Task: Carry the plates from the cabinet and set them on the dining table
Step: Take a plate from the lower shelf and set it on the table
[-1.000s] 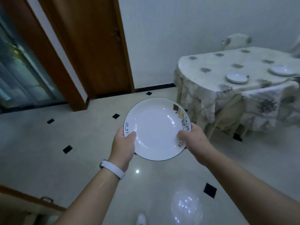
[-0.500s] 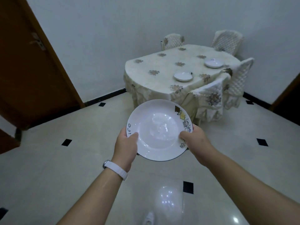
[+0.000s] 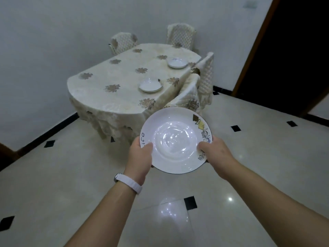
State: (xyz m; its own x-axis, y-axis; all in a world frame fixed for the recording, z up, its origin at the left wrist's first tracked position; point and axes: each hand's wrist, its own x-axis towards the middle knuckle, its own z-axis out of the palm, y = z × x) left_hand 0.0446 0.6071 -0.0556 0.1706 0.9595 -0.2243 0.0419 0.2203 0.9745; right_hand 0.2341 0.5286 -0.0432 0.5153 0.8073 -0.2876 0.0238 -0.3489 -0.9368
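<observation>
Holding a white plate (image 3: 176, 139) out over the tiled floor (image 3: 71, 175) at the lower centre of the frame, a person faces the dining table (image 3: 114, 97) in the upper middle. The plate is deep in the well, with small cartoon figures down its right rim and dark lettering on its left. It is in the air, roughly level, well short of the table, and touches nothing but the hands. The left hand (image 3: 140, 157), with a white wristband (image 3: 128, 183) at the wrist, grips the left rim, thumb laid over the top and fingers hidden beneath. The right hand (image 3: 216, 152) grips the right rim the same way. Neither hand has anything else in it.

Two white plates are already laid on the table's floral cloth. The nearer plate (image 3: 151, 85) sits close to the right edge, and the farther plate (image 3: 177, 62) lies beyond it along the same side, the two well apart. Covered chairs (image 3: 180, 37) stand round the table, two at the far end and two against its right side. A dark doorway (image 3: 293, 50) occupies the upper right.

By this evidence the job is partway through — two plates down, a third in hand and not yet set. What is left is to close the gap to the table and lay this plate at an unfilled place, probably on the left side, where only bare cloth shows. The cabinet is out of view, so how many plates wait there cannot be told.
</observation>
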